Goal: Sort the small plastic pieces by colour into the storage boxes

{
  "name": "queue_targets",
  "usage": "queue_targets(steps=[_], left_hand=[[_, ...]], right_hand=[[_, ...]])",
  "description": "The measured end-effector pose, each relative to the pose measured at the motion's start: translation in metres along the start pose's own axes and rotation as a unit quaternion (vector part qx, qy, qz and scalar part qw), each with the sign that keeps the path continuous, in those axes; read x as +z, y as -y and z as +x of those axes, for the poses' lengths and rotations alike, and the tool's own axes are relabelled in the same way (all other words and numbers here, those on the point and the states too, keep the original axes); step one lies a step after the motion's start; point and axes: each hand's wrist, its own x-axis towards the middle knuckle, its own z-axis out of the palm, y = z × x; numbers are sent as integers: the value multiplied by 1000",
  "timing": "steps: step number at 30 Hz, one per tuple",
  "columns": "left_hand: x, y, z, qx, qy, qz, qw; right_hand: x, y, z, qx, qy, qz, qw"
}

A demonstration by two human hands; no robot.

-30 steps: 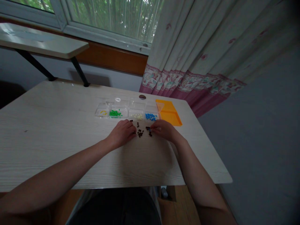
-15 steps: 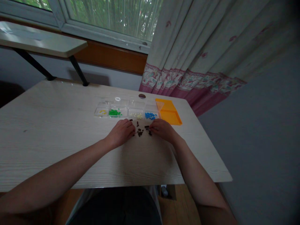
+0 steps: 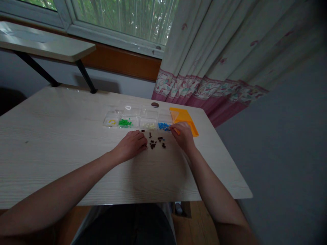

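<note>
My left hand (image 3: 133, 144) rests on the table with its fingers curled together, left of several small dark brown pieces (image 3: 152, 144). What its fingertips hold, if anything, I cannot make out. My right hand (image 3: 183, 136) is at the blue pieces (image 3: 163, 126) in the right compartment of a clear plastic box, thumb and fingertips pinched at that compartment's edge. Anything between those fingertips is too small to name. A dark bar-shaped piece (image 3: 160, 138) lies between the hands, with a tiny bluish piece beside it.
Green pieces (image 3: 125, 122), cream pieces (image 3: 151, 126) and yellow pieces (image 3: 112, 121) lie in the other compartments. An orange tray (image 3: 181, 114) stands at the right, partly behind my right hand. A raised shelf (image 3: 51, 44) is at the back left; a curtain (image 3: 204, 81) hangs behind the table.
My right hand has moved from the dark pieces up and to the right, to the blue compartment. A tiny bluish piece now shows beside the dark bar. My left hand has hardly moved.
</note>
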Motion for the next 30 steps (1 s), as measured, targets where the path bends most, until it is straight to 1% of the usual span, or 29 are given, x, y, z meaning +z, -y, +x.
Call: queue_targets(steps=[2,3,7,13,15,17,19,21,23,27,30], left_hand=[[3,0,1,5,-6,7,1000],[4,-1,1,8,-10,11,1000],[8,-1,2,12,-25,31,999],[7,-3,1,9,-38,26,999],[7,-3,2,0,-46,14,999],[8,-3,2,-12,-51,-2,999],[9,-3,2,-28,-55,-18,998],[8,-3,3,-45,-66,-39,996],[6,-2,3,-58,-85,-66,993],[4,1,2,-89,-126,-115,981],[5,4,2,-117,-144,-137,973]], right_hand=[[4,-3,-1,44,-45,-29,998],[7,-4,-1,62,-54,-40,996],[15,-9,-3,98,-50,-57,992],[18,-10,-4,107,-61,-47,991],[16,-8,-4,100,-66,-45,992],[13,-6,-3,79,-63,-39,994],[9,-4,-2,29,-30,-18,999],[4,-2,0,-32,26,8,999],[-1,0,1,-76,80,25,994],[-6,4,2,-115,164,22,980],[-6,6,2,-127,196,8,972]])
